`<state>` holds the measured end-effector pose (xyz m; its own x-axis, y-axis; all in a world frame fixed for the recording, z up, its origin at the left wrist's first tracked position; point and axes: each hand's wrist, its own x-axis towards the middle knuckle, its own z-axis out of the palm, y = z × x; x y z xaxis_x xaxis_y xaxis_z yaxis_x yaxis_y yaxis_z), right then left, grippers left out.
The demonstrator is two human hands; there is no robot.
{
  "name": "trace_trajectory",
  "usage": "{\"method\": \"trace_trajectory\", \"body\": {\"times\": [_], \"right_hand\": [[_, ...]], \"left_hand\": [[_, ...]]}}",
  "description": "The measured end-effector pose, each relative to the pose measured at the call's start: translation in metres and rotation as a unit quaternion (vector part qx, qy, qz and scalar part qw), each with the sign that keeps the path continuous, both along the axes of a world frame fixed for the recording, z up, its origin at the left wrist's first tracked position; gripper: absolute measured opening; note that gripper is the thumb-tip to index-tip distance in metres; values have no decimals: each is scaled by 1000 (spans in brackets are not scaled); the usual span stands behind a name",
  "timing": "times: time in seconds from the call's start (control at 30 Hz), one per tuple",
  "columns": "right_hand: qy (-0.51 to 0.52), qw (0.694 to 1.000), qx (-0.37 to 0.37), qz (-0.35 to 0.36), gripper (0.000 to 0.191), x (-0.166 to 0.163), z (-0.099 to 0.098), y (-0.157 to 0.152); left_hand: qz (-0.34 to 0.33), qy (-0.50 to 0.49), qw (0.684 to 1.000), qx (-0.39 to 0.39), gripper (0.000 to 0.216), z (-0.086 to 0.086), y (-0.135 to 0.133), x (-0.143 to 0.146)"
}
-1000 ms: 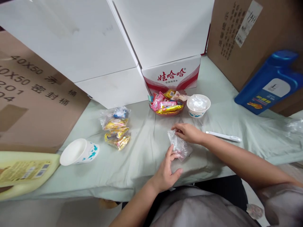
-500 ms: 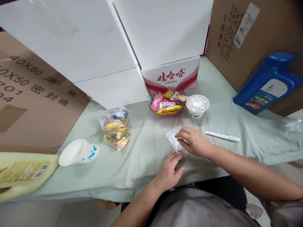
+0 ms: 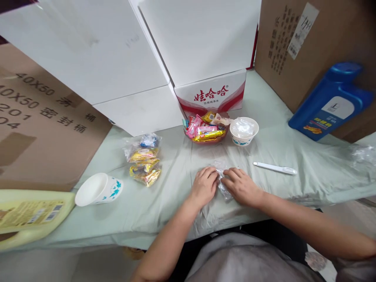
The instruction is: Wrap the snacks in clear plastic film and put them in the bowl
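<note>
A small clear plastic bag [image 3: 222, 184] lies flat on the pale green cloth in front of me. My left hand [image 3: 203, 185] rests on its left edge and my right hand [image 3: 241, 185] on its right edge, fingertips of both pinching the bag's top. Beyond them a reddish bowl of wrapped candies [image 3: 206, 130] stands beside a white paper bowl [image 3: 244, 130] holding clear plastic. A white pen [image 3: 275, 168] lies just right of my right hand.
Several filled candy bags [image 3: 143, 158] lie at the left, with a tipped paper bowl [image 3: 99, 188] nearer the edge. A yellow jug [image 3: 29, 214] lies far left, a blue jug [image 3: 331, 102] far right. White boxes [image 3: 152, 58] and cardboard [image 3: 35, 121] wall the back.
My left hand moved up from the table's near edge onto the bag's left side. My right hand pressed the bag down flat; both hands now meet over it.
</note>
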<state>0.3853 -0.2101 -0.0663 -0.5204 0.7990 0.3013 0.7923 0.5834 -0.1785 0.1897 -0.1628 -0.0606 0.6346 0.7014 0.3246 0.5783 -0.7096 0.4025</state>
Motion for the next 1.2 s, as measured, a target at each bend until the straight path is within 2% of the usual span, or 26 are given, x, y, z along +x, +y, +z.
{"method": "trace_trajectory", "body": {"times": [0.07,0.17,0.27,0.4,0.6,0.8,0.93,1.07,1.13,1.2], "right_hand": [[15,999,4,48,21,3,1,-16],[38,993,-43,104,24,8,5,-40],[64,993,-42,84,25,13,7,-49],[72,996,-31,38,21,16,3,-44],[69,991,-48,101,23,14,-3,-47],[80,989,-51,117,21,10,-3,-50],[105,988,-36,105,17,7,6,-45],[132,986,-4,105,18,5,17,-26],[126,987,4,98,19,4,18,-11],[105,993,-2,60,20,2,17,4]], "left_hand": [[19,19,1000,6,21,-10,5,1],[12,9,1000,6,21,-17,5,-2],[-10,0,1000,4,22,-15,3,-4],[-28,42,999,5,30,-10,-1,-3],[-61,39,997,-5,25,-6,-4,-3],[-81,-8,997,-20,23,-7,-2,-3],[-93,-35,995,-26,15,-8,-1,-4],[-112,-60,992,-23,11,-10,1,-5],[-115,-70,991,-22,18,-12,2,-5],[-110,-69,991,-20,33,-16,4,-6]]}}
